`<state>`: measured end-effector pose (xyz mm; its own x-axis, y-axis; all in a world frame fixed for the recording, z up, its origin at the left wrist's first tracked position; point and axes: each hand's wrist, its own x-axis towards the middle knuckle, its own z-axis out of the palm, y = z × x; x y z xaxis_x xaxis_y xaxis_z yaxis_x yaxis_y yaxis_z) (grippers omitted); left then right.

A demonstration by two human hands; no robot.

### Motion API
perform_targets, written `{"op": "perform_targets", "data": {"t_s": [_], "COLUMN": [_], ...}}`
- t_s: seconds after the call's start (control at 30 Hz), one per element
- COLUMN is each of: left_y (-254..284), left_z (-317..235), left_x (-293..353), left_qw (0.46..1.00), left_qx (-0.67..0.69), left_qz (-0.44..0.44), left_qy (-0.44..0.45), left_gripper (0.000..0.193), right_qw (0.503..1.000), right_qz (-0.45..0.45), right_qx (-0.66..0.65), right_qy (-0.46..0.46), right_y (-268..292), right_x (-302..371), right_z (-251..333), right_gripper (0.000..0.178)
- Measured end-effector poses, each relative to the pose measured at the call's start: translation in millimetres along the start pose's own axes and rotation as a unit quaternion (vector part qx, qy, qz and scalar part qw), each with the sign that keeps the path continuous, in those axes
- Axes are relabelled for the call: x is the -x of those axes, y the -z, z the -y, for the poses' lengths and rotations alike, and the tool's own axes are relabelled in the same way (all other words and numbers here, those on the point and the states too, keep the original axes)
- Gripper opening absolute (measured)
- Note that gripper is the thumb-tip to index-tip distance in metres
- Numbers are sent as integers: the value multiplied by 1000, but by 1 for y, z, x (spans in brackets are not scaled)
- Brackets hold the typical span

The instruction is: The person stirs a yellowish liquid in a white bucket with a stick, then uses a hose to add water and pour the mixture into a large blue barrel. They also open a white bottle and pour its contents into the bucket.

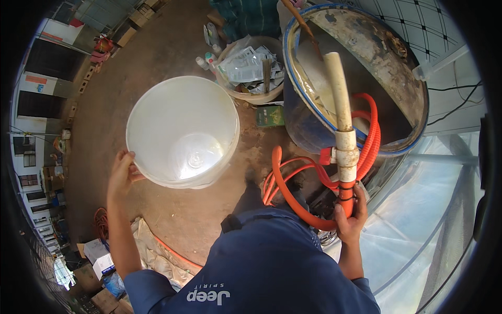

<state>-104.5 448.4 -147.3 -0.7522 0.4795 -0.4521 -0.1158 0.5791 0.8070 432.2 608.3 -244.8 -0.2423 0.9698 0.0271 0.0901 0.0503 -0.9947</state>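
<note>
My left hand (125, 170) is closed on the rim of a large white plastic bucket (183, 115), which is tilted so that I look into its mouth. Nothing but a pale sheen shows inside it. My right hand (350, 214) grips the orange hose (345, 194) just below its joint with a white pipe (339, 94). On that pipe sits a white valve (346, 152) with a red handle (327, 156). The pipe points away from me, over the near rim of a blue drum (308, 123). Loops of the hose hang beside my right hand and partly over the drum.
A half lid (374, 57) covers part of the drum, and a stick (303, 26) leans into it. Left of it stands a tub (251, 94) of packets, with small bottles (206, 62) alongside. A green box (270, 116) lies on the floor. Plastic sheeting (418, 209) borders my right side.
</note>
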Motion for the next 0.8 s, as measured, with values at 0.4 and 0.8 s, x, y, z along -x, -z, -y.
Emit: {"op": "perform_targets", "data": {"t_s": [0.4,0.8], "left_y": [-156,-293], "left_z": [322,444], "left_x": [-166,-267], "left_qw": [987,940], "left_qx": [14,278], "left_qz": [-79,-58], "left_qy": [138,190], "left_gripper": [79,76], "right_qw": [974,935], "right_qz": [-193,-274], "right_qx": [117,222], "right_qy": [-33,-33], "right_y": [-106,-114], "right_x": [10,13], "right_z": [56,48], "right_gripper": [67,72]}}
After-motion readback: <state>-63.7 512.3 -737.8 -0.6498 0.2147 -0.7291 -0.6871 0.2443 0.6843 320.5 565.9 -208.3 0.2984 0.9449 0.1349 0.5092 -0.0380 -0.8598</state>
